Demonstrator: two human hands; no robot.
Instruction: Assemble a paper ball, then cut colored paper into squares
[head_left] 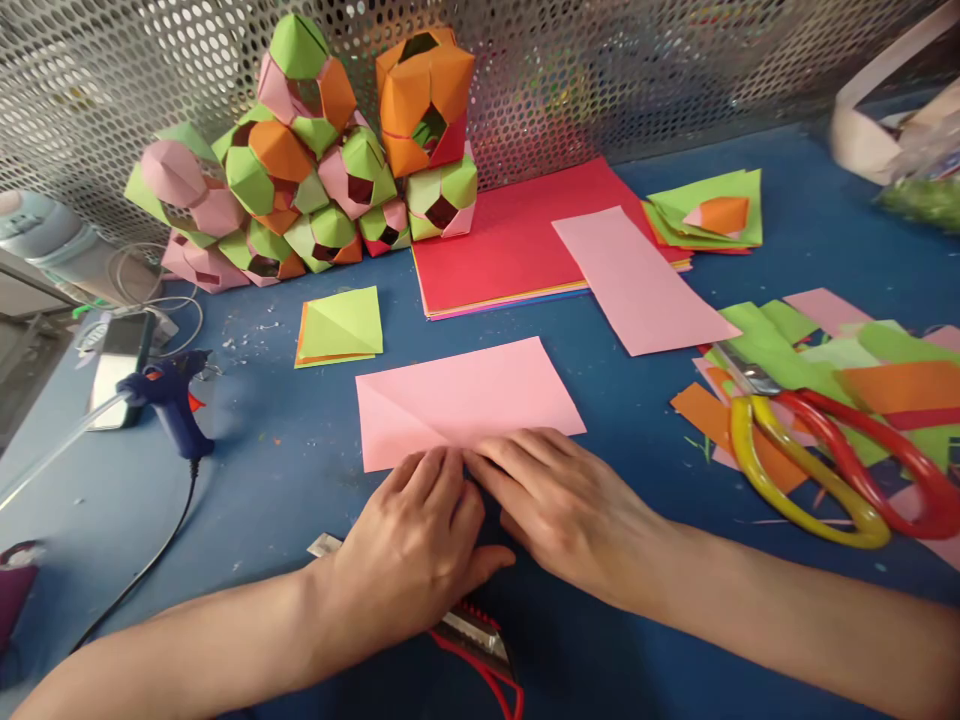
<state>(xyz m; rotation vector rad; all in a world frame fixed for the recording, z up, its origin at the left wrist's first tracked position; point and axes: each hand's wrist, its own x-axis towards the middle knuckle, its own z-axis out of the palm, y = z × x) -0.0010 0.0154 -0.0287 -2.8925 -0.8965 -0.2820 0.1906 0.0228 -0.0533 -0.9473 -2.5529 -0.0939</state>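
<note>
As the creased, pink paper rectangle (457, 395) lay flat, my left fingers (429, 478) and right fingers (519, 462) pressed its near edge, unclasped.

2 forearms (757, 590) angled inward, left grip (424, 535) and right grip (570, 505) palm-down, fingertips (452, 463) adjacent

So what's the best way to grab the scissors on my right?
I'd take the scissors by the looped handles, with your right hand coming from the near right: the wide loops face that way, while the metal blades point away.
</note>
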